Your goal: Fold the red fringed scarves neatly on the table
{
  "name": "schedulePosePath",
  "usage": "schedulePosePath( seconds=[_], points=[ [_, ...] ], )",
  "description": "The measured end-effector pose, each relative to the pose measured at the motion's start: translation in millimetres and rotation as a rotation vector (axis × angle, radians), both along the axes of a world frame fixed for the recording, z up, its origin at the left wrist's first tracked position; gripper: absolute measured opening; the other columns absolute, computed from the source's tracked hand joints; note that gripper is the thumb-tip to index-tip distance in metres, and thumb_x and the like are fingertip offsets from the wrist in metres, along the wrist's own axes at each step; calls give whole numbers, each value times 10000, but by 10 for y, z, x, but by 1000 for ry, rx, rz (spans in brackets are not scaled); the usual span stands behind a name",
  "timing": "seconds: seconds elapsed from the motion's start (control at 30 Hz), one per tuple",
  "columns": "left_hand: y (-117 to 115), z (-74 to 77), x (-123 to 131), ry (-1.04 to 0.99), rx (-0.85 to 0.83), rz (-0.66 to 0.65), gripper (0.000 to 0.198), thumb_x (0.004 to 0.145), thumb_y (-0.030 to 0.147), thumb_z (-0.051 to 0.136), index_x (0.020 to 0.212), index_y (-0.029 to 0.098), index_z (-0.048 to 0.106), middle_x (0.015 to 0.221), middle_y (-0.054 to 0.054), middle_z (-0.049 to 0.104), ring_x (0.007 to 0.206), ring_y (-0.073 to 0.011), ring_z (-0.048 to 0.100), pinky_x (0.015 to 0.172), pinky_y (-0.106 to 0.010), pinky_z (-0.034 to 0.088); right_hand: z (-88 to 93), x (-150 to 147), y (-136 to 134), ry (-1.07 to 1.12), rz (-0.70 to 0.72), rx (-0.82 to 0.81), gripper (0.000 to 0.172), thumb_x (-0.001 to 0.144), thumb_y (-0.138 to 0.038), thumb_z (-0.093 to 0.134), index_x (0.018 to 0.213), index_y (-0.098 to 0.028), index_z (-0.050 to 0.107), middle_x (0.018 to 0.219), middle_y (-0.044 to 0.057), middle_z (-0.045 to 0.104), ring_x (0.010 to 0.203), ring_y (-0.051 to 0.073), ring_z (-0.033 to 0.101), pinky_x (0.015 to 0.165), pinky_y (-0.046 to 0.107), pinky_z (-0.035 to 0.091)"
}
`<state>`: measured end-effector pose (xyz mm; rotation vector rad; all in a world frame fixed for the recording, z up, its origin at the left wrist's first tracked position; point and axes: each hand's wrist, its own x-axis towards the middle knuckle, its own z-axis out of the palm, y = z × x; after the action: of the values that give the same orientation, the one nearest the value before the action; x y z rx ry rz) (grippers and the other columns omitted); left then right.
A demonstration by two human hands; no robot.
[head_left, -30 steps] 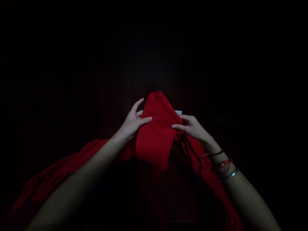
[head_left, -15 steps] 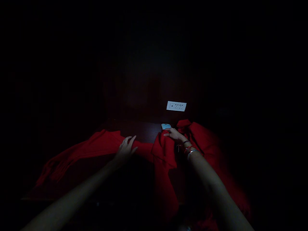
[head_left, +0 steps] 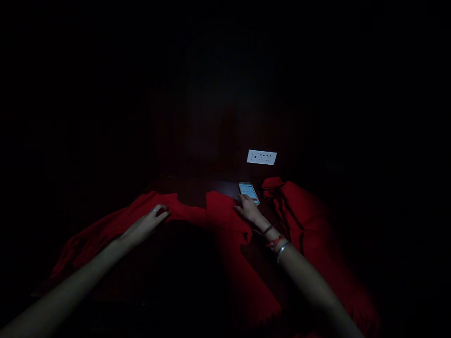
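A red fringed scarf point(head_left: 225, 211) lies across the dark table, one end stretched out to the left and another part hanging toward me. On its left stretch is my left hand point(head_left: 150, 221), a ring on one finger, with thumb and fingertips bent together on the cloth. My right hand point(head_left: 251, 210), wearing bracelets, rests at the right edge of the scarf's middle part with its fingers apart. Just beyond those fingertips lies a phone point(head_left: 249, 191) with a lit screen, its lower part partly covered by the hand.
More red cloth point(head_left: 310, 211) is heaped along the right side, with fringe near the bottom. A white socket plate point(head_left: 261, 157) is on the dark wall behind the table point(head_left: 192, 190). Deep darkness hides everything around.
My left hand has moved left along the scarf and its fingers have closed. The scarf's middle part has shifted left and spread flatter. More of the phone shows; my right hand is slightly lower.
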<state>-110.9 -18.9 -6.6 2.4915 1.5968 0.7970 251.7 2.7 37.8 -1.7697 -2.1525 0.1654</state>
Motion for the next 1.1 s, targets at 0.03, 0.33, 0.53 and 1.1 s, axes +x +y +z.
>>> schedulePosePath(
  seconds=[0.03,0.33,0.53,1.1],
  points=[
    [13,4,-45,54,27,-55,334,709,175,380,990,236,551,1118,-70,461,898,-230,505,765,-325,403,-33,34,-152,-1,55,27,486,761,-310,453,1207,-134,370,1194,128,411,1088,222,372,870,324,314],
    [93,-124,42,206,-73,-78,360,704,142,370,986,254,562,1049,-57,529,984,-217,478,866,-348,346,-115,-372,-917,-118,140,63,556,768,-488,385,1233,-189,329,1101,122,499,995,227,445,817,359,331],
    [8,166,57,433,-11,-161,353,755,123,317,1008,199,551,992,-80,536,870,-193,516,754,-310,405,-119,-745,-593,-313,-55,-49,306,800,-205,375,1068,-144,509,954,148,574,888,238,531,718,351,387],
    [-105,738,-83,373,-101,-304,268,726,82,292,738,154,551,798,-14,561,785,-126,486,783,-221,350,69,-376,-264,-70,-122,-218,263,733,-230,486,896,-66,610,918,178,604,851,235,569,681,275,418]
  ],
)
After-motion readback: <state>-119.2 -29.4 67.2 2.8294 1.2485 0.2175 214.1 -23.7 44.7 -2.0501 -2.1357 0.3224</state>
